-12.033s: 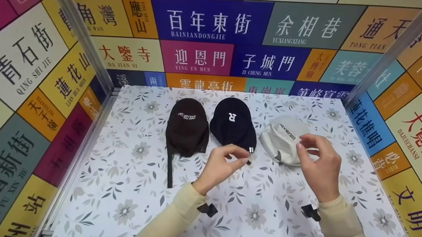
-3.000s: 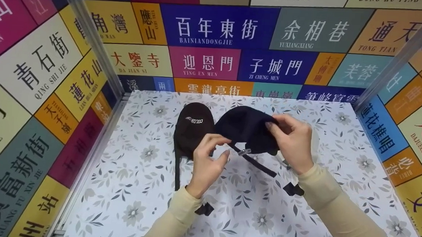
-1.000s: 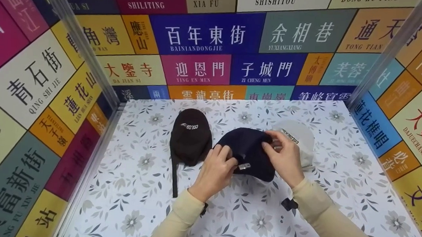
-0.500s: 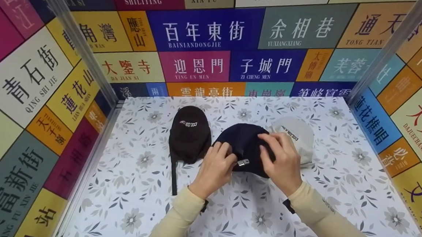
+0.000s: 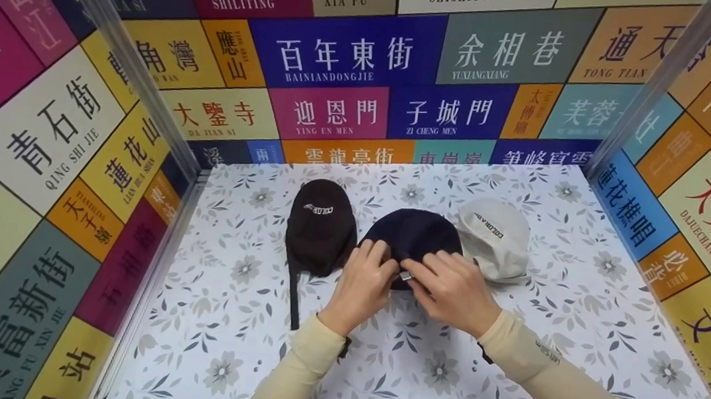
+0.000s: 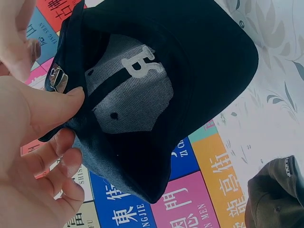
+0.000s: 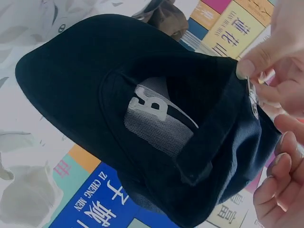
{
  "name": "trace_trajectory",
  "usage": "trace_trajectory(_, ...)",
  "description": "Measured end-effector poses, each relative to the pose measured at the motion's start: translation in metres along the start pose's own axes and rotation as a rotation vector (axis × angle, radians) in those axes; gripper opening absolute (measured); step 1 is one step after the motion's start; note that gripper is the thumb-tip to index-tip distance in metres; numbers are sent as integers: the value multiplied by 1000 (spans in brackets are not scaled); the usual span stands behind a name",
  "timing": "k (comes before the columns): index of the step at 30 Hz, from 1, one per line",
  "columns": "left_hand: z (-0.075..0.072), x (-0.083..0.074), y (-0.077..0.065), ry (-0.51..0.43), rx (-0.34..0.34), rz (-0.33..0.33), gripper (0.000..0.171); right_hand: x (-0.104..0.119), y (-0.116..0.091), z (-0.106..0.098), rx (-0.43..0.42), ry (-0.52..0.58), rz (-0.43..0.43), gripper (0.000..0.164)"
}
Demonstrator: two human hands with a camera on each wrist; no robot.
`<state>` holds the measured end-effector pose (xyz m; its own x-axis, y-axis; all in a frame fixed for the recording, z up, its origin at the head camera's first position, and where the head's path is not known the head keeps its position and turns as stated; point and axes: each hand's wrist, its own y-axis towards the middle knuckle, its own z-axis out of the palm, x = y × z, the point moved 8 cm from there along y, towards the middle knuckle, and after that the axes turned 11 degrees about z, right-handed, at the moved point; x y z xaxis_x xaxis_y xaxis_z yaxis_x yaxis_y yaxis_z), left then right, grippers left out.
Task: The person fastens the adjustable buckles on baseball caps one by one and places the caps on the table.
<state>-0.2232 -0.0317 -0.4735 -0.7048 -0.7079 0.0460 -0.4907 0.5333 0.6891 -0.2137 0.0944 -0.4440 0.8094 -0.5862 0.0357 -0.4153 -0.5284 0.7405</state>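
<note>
A navy cap (image 5: 418, 231) stands tipped up between my hands, its metal buckle (image 5: 406, 276) facing me. In the left wrist view the hollow inside shows, with the back of a stitched letter R and the brim pointing away. My left hand (image 5: 362, 286) pinches the cap's back edge beside the buckle, thumb (image 6: 71, 102) on the band. My right hand (image 5: 455, 292) has its fingertips close at the buckle, thumb and forefinger apart. Inside the opening, a dark strap (image 7: 209, 142) shows in the right wrist view.
A dark brown cap (image 5: 321, 228) lies to the left, its long strap (image 5: 294, 300) trailing toward me. To the right is an off-white cap (image 5: 495, 239), partly behind the navy one. A flower-patterned cloth (image 5: 221, 370) covers the table; colourful sign panels (image 5: 352, 51) wall it in.
The navy cap, lying flat earlier, has been lifted and turned buckle toward me. My right hand has let go of its right side and come left to the buckle; the left hand keeps its pinch.
</note>
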Motion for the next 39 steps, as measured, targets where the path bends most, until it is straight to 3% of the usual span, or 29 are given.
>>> trace_trajectory(5,1,0,0,6,9,-5,10,0,-5,16,86,-92,-4,36)
trace_trajectory(7,1,1,1,8,11,-8,11,0,-5,21,102,-122,-4,31)
trace_trajectory(10,1,1,1,6,11,-9,11,2,-5,24,94,-148,-18,12)
trace_trajectory(13,0,0,0,-2,0,-7,13,3,-5,24,67,-151,-31,15)
trace_trajectory(22,0,1,-1,-19,-40,-13,14,-4,-5,21,66,-54,5,12)
trace_trajectory(39,1,2,-3,-26,-38,-21,11,-10,6,5,135,122,73,6)
